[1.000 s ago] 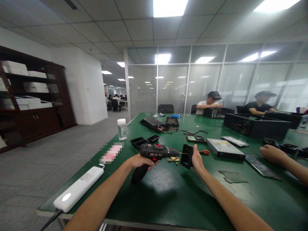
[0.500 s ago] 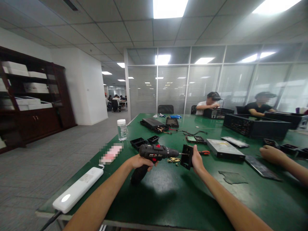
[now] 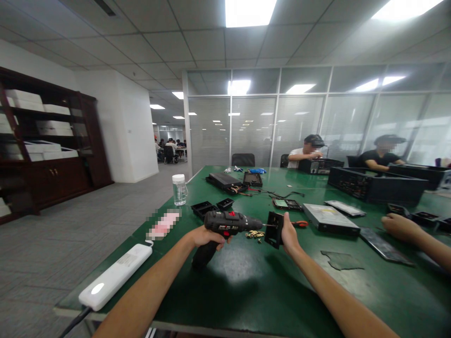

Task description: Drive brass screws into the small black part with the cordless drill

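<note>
My left hand (image 3: 207, 237) is wrapped round the grip of a black cordless drill (image 3: 230, 222) with red switches, its bit pointing right. The bit's tip meets a small black plastic bracket (image 3: 273, 230), which my right hand (image 3: 289, 233) holds upright by its right side. Whether the bit sits in a screw there cannot be made out. Below the drill's chuck lies a small pile of brass-coloured screws and fittings (image 3: 254, 234) on the green table (image 3: 225, 300). Behind my right hand shows a screwdriver (image 3: 300, 224) with an orange-and-black handle.
Black plastic parts (image 3: 202, 208) and a clear bottle (image 3: 179, 190) stand beyond the drill. A white power strip (image 3: 116, 277) lies at left. Rightward are an optical drive (image 3: 330, 219), a dark torn sheet (image 3: 341, 260) and another person's hand (image 3: 396, 225). People work at computer cases (image 3: 377, 186) across the table.
The drill, bracket and both hands keep practically the same positions. The whole view has shifted very slightly.
</note>
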Tool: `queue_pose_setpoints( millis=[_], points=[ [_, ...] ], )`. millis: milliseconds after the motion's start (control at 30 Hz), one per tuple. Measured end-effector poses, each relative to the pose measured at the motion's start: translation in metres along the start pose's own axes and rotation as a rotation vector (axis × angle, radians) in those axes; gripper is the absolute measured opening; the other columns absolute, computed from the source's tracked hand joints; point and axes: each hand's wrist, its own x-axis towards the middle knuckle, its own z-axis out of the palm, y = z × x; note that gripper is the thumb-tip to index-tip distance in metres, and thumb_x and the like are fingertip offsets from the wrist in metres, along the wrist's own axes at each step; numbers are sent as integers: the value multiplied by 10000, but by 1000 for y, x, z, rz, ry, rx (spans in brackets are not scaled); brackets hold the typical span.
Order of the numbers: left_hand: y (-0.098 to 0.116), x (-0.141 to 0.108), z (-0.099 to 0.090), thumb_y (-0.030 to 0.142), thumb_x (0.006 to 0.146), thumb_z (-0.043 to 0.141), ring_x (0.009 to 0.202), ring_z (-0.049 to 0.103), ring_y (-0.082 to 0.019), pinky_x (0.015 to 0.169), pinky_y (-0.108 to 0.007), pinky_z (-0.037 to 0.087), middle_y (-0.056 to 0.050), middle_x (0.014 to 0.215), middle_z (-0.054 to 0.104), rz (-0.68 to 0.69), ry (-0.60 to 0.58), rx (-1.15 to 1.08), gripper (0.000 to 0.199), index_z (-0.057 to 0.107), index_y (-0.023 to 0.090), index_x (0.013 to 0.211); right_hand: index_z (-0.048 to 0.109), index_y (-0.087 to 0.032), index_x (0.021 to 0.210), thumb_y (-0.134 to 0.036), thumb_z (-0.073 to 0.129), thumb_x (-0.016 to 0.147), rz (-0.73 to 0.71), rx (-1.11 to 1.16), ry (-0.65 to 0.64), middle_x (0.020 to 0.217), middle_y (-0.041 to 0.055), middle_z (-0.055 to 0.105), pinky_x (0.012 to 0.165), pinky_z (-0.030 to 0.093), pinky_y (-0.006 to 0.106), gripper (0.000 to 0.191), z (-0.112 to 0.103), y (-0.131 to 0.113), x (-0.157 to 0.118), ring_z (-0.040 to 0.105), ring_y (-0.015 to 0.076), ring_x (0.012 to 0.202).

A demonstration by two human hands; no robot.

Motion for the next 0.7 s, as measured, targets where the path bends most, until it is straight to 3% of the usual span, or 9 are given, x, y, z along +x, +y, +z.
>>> queue_pose_setpoints(
  millis=[700],
  points=[
    [-1,1,0,214,616,562,512,456,-82,522,-242,398,-64,778,504,-29,-2,-17,295,519,73,872,571,-169,817,-648,326,620,11,10,7,692,7,572,570,405,250,573,-1,8,5,521,156,637]
  ],
)
